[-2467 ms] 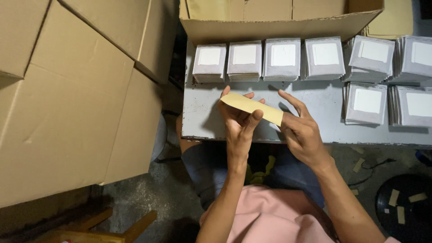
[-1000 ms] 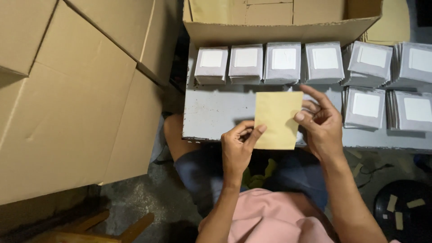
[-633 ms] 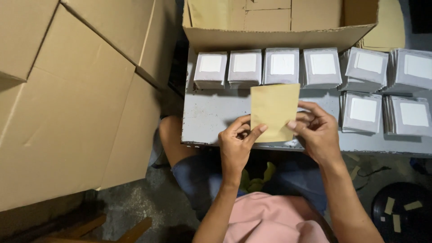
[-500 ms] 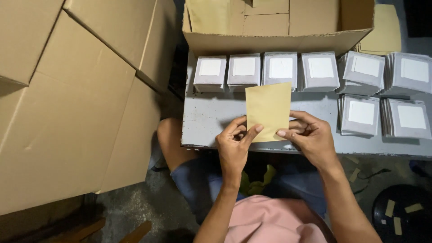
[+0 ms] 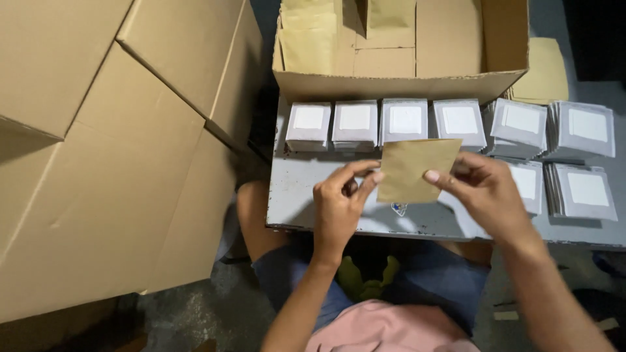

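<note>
Both hands hold a flat tan paper envelope [image 5: 413, 168] upright above the grey table [image 5: 306, 202]. My left hand [image 5: 340, 207] pinches its lower left edge between thumb and fingers. My right hand [image 5: 489, 195] grips its lower right edge with the thumb on the front. Behind the envelope runs a row of grey packets with white labels [image 5: 355, 124], standing in small stacks.
An open cardboard box [image 5: 417, 58] with tan envelopes inside stands at the table's far edge. More grey packet stacks [image 5: 587, 189] lie to the right. Large cardboard boxes [image 5: 98, 150] fill the left side. My knees are under the table's near edge.
The envelope went from edge-on and tilted to flat and facing me, held upright. Both hands shifted slightly lower on it, and the view tilted up to show the open box.
</note>
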